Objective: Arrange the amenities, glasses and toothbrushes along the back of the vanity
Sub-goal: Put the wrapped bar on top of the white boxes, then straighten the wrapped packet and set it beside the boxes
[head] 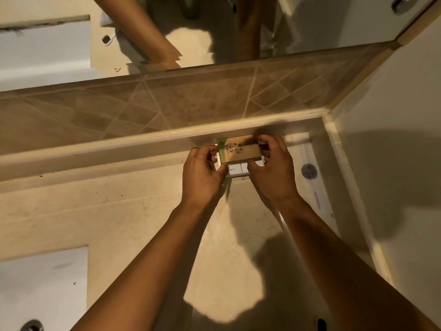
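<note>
**Stacked boxes at the back ledge: slip risk**

Your left hand (202, 173) and right hand (272, 163) each had their grip pinched on the ends of a kraft-brown card box (241, 149), green-banded, printed with a sprig. It sat atop a white box (236, 169), at the back of the bench (119, 223) against the ledge. Smooth flat card on card: you could have skewed or toppled the stack by nudging unevenly. Bench looked like scuffed, glossy stone.
</note>
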A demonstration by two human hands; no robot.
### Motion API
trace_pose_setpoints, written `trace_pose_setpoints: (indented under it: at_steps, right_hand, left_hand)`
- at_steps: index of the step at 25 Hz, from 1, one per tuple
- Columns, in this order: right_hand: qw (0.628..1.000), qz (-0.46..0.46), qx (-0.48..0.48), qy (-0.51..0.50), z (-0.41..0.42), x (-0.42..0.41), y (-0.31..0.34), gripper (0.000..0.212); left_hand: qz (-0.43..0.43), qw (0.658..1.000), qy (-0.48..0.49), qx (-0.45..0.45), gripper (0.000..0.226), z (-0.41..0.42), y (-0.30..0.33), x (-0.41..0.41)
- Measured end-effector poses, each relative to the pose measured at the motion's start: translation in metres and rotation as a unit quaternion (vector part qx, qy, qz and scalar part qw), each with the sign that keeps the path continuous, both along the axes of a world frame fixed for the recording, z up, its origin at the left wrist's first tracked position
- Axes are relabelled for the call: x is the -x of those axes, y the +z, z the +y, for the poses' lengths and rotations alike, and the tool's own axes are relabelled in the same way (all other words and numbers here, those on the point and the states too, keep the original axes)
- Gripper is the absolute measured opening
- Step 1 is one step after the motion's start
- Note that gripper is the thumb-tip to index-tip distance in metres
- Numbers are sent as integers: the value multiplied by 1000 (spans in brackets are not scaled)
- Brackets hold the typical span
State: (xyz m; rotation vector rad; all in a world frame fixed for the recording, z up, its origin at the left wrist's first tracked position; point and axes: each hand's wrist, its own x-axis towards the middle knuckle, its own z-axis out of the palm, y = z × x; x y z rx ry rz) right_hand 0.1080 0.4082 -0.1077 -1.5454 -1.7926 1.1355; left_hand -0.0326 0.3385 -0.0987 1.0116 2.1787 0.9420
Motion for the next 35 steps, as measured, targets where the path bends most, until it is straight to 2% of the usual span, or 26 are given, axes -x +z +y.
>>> trace_pose_setpoints:
  at_steps: [5,9,12,14,16,21,27,31,35]
  right_hand:
    - [1000,13,4,-8,-11,-6,11,61]
    - [1000,23,8,-2,-46,-23,28,52]
    - [998,38,49,23,-85,-39,35,44]
    - [995,32,91,22,-115,-50,41,41]
    - [995,14,94,31,-144,-63,44,38]
    - [992,-38,110,55,-192,-97,51,34]
    - [992,-87,59,64,-246,-137,52,26]
    - [995,-79,-27,57,-274,-156,46,25]
    - [997,-60,-32,20,-302,-165,47,27]
  left_hand:
    - [-15,1000,-11,-6,55,-17,11,-3]
    - [-2,999,-45,14,35,-56,21,-3]
    - [-26,997,-66,36,18,-97,29,-11]
    - [-64,994,-72,58,15,-124,42,-18]
    - [-87,989,-87,81,17,-148,57,-23]
    - [-79,987,-130,56,14,-192,85,-29]
    - [-131,985,-106,29,14,-259,108,-58]
    - [-189,976,-102,35,14,-294,104,-93]
    - [-197,974,-102,44,14,-321,92,-130]
